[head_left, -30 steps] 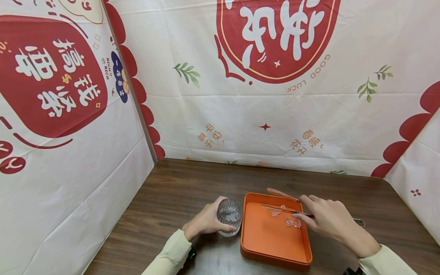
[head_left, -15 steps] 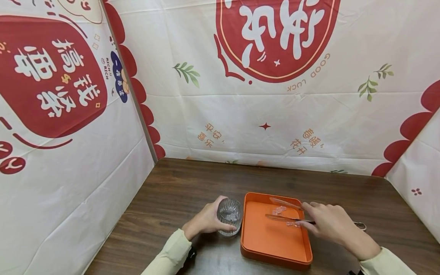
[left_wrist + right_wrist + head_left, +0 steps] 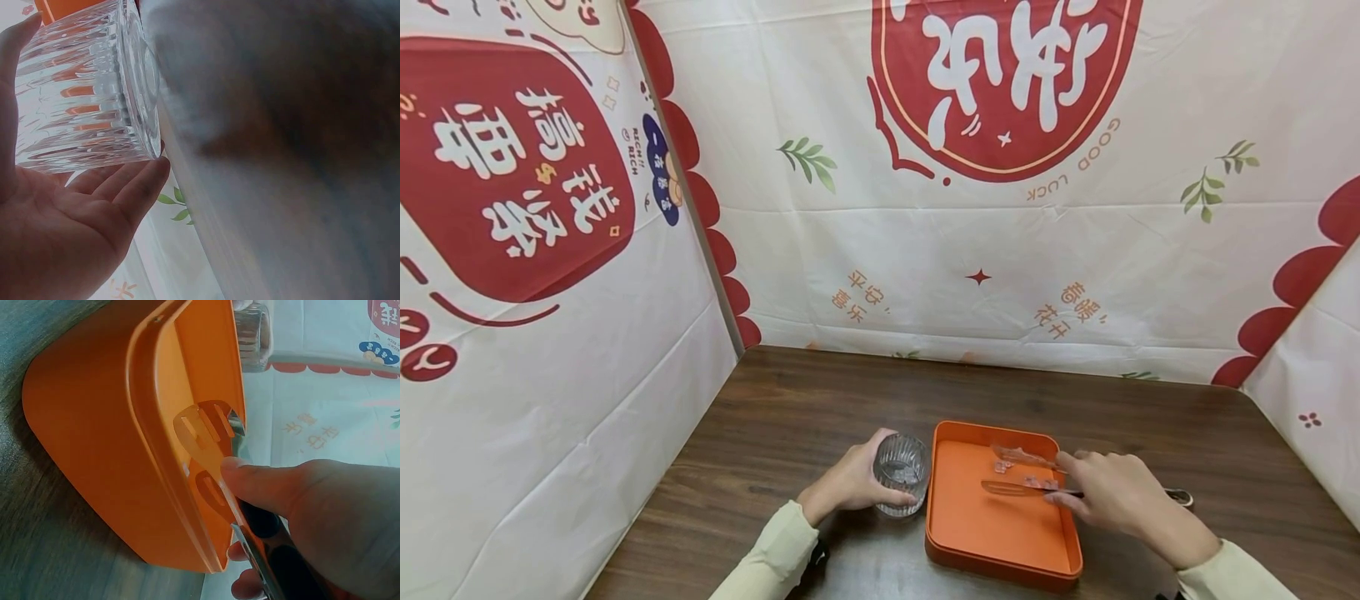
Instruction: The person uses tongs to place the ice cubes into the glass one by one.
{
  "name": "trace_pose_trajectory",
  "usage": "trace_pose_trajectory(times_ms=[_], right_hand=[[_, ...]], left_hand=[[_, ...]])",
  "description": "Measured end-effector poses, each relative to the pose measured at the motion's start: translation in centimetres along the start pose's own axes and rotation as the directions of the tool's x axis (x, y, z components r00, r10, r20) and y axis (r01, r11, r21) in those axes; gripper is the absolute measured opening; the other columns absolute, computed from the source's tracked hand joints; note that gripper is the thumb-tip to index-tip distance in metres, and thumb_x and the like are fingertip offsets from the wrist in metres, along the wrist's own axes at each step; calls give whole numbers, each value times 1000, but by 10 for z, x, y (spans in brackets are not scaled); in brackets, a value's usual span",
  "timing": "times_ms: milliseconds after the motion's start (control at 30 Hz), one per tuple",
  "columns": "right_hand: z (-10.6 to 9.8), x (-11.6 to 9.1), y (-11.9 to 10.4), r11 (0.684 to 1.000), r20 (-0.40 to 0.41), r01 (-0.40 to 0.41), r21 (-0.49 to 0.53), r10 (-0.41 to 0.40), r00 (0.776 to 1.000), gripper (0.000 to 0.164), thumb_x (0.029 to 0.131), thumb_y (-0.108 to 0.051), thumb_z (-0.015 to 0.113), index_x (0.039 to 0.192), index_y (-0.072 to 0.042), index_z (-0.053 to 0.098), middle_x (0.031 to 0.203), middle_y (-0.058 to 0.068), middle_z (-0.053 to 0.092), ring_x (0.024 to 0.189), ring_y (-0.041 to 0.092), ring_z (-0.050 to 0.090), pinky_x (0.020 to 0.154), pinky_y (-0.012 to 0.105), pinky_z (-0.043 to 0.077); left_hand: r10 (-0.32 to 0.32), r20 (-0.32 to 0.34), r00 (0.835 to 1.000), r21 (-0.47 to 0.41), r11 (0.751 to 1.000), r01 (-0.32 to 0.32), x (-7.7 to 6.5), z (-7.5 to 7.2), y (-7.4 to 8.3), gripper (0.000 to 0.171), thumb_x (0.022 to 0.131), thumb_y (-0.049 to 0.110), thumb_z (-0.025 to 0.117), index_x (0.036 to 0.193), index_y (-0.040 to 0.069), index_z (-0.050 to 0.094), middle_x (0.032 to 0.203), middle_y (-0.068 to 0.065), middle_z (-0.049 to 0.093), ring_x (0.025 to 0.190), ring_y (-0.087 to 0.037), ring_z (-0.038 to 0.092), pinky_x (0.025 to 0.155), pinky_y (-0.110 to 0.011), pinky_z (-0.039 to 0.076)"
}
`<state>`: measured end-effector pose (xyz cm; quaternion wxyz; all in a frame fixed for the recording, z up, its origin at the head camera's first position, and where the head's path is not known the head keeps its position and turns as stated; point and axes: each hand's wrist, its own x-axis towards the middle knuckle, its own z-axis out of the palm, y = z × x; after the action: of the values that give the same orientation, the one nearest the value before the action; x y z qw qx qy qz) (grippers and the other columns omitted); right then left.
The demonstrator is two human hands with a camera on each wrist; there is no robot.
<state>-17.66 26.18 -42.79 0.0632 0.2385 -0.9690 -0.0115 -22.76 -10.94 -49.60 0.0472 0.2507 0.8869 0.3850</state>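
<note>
My left hand (image 3: 853,482) curls round a clear ribbed glass (image 3: 901,467), thumb on the near side, just left of a shallow orange tray (image 3: 973,537). In the left wrist view, the glass (image 3: 75,94) sits between thumb and fingers. My right hand (image 3: 1112,492) grips a pair of slotted tongs (image 3: 1009,488) whose two arms stand apart over the tray. Small clear pieces (image 3: 1002,467) lie at the far part of the tray, beside and partly behind the tong arms. In the right wrist view, the slotted tong heads (image 3: 199,432) reach past the tray's wall.
The tray's orange wall (image 3: 87,419) rises between the table and the tongs. A dark wood table (image 3: 820,392) runs back to a printed white cloth (image 3: 910,242). More printed cloth (image 3: 647,392) hangs along the left side.
The tong arms have lowered into the tray and shifted nearer the person, over the clear pieces. My right hand moved slightly with them. My left hand and the glass stayed put.
</note>
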Motion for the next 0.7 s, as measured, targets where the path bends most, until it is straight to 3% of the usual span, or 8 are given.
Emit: trace_pose_trajectory(times_ms=[700], right_hand=[[1, 9, -6, 1000, 66, -24, -3, 24, 998, 37, 80, -50, 76, 90, -17, 60, 67, -8, 54, 52, 15, 52, 45, 36, 42]], left_hand=[[-5, -5, 1000, 7, 1000, 5, -1, 1, -1, 85, 64, 48, 91, 132, 22, 47, 106, -3, 70, 93, -12, 65, 83, -29, 52]])
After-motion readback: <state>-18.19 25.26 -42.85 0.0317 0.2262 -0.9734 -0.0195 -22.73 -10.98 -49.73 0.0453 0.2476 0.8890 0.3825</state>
